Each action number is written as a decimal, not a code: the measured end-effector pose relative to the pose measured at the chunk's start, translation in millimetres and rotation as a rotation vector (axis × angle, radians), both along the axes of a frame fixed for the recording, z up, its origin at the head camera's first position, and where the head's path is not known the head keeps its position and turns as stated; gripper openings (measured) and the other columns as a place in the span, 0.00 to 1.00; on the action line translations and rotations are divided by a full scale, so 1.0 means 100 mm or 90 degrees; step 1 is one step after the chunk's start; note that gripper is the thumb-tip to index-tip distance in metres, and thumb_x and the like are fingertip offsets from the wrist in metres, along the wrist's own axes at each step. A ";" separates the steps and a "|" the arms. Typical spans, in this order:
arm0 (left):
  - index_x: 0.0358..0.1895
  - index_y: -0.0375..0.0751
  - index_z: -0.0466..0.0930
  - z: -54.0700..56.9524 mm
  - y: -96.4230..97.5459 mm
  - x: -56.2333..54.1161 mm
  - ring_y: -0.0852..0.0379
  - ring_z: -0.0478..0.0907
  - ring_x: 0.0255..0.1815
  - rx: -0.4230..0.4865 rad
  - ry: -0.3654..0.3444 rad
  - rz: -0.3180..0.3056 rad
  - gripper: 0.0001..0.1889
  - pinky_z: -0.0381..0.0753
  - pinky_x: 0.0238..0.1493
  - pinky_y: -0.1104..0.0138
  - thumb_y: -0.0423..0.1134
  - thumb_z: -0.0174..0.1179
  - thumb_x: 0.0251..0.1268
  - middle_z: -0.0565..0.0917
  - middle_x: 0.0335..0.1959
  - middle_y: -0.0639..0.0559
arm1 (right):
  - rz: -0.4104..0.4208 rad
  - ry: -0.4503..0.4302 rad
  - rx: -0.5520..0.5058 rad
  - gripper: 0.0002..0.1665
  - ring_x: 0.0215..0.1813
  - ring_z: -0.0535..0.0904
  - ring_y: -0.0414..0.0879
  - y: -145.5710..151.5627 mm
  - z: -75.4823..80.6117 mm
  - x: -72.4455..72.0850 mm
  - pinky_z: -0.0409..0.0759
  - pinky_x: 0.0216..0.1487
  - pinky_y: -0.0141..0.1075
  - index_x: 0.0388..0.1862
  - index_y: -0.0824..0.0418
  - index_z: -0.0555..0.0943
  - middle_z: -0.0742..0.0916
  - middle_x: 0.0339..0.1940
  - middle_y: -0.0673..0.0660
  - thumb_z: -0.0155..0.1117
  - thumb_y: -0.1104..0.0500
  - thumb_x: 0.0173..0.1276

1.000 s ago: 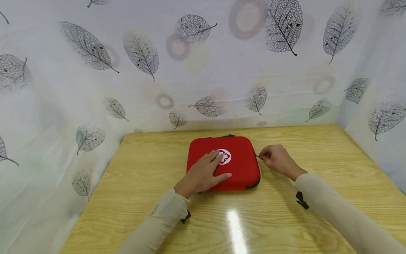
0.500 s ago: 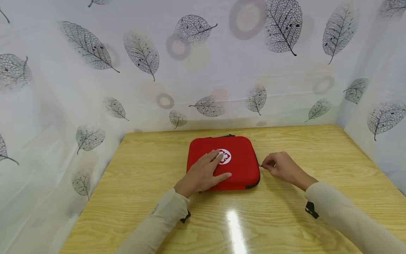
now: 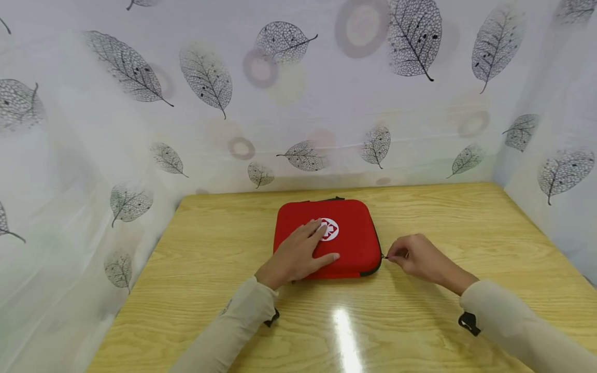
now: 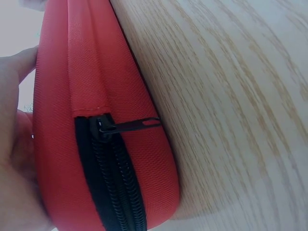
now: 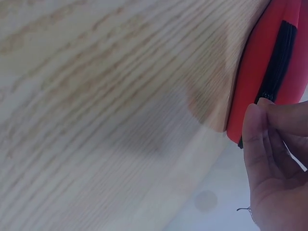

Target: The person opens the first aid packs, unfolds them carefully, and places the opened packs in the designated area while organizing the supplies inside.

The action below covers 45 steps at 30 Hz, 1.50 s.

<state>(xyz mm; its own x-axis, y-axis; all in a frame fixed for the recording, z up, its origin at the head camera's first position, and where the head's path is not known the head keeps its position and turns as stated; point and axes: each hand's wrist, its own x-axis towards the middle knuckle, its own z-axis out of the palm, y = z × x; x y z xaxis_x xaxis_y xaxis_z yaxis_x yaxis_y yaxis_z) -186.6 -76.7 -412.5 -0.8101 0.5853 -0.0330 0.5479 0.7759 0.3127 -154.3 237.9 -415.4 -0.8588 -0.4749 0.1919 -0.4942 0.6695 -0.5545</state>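
Note:
A red hard-shell first aid case point(image 3: 354, 228) with a white round emblem lies flat on the wooden table. My left hand point(image 3: 296, 256) rests on its lid with fingers spread, the fingertips reaching the emblem. At the case's right side, near the front corner, my right hand point(image 3: 420, 259) pinches a small zipper pull point(image 3: 384, 257) between thumb and forefinger. In the right wrist view the pinching fingers hide most of that pull, and black zipper tape point(image 5: 279, 60) runs on beyond them. A second zipper pull point(image 4: 137, 125) hangs loose at the zipper's end in the left wrist view.
The light wood table point(image 3: 210, 311) extends around the case on all sides. A pale curtain point(image 3: 317, 103) printed with leaves encloses the table at the back and both sides. Part of a black handle point(image 3: 338, 198) shows behind the case.
My right hand has moved toward me along the case's right side, drawing the zipper pull from mid-side to near the front corner. The left hand and the case have stayed put.

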 end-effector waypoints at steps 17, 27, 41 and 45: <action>0.81 0.44 0.55 0.00 0.01 0.00 0.51 0.47 0.82 -0.008 0.006 -0.009 0.44 0.46 0.80 0.59 0.69 0.48 0.72 0.52 0.83 0.49 | 0.049 -0.075 -0.046 0.05 0.30 0.82 0.37 -0.04 -0.02 0.14 0.82 0.30 0.31 0.31 0.63 0.88 0.89 0.30 0.51 0.73 0.71 0.63; 0.81 0.44 0.55 -0.01 0.01 0.00 0.51 0.48 0.82 0.000 0.005 -0.011 0.44 0.47 0.80 0.59 0.68 0.48 0.72 0.52 0.83 0.49 | 0.064 -0.074 -0.077 0.06 0.29 0.82 0.35 -0.09 -0.07 0.20 0.81 0.28 0.31 0.30 0.62 0.88 0.90 0.30 0.52 0.73 0.71 0.62; 0.81 0.44 0.55 0.00 -0.01 0.01 0.50 0.48 0.82 0.004 0.001 -0.006 0.44 0.48 0.80 0.58 0.68 0.48 0.72 0.53 0.83 0.48 | 0.037 -0.085 -0.049 0.06 0.29 0.80 0.33 -0.17 -0.08 0.20 0.82 0.29 0.31 0.29 0.61 0.88 0.89 0.28 0.49 0.72 0.70 0.63; 0.81 0.43 0.55 0.01 0.02 0.02 0.48 0.51 0.81 -0.005 0.018 -0.005 0.43 0.50 0.80 0.56 0.67 0.48 0.73 0.54 0.82 0.47 | 0.013 -0.079 -0.050 0.06 0.28 0.80 0.33 -0.15 -0.06 0.19 0.81 0.29 0.31 0.28 0.61 0.88 0.89 0.27 0.49 0.72 0.69 0.63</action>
